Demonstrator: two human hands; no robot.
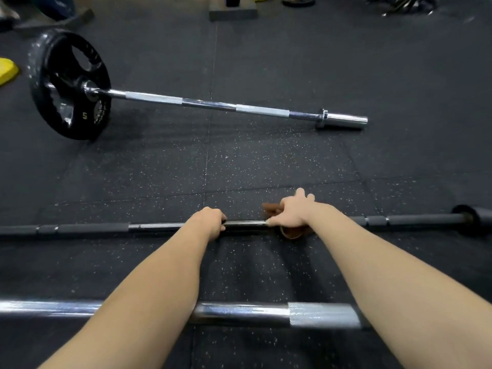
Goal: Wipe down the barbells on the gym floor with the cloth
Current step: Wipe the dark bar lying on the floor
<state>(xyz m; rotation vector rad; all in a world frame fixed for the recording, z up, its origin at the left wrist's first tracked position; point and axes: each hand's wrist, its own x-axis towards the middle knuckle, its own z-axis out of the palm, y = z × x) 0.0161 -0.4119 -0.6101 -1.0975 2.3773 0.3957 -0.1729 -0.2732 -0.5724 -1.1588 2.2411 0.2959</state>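
Item: black barbell [93, 228], lying crosswise on the rubber floor under both hands. Left hand [210, 221]: fingers curled round the shaft, steadying it. Right hand [291, 214], just beside the left fingers: holds a brown cloth [291, 233] bunched over the shaft, with cloth showing beyond the fingertips and beneath the palm. Method: wrap the cloth fully round, pin the bar against rolling, and stroke away from the left fingers toward the sleeve.

Dim, even overhead light leaves the dark floor [266, 161] murky, with only soft, faint shadows. Glare streaks the nearest chrome bar [239, 311]. Straight lines bow near the edges, and the far corners blur.
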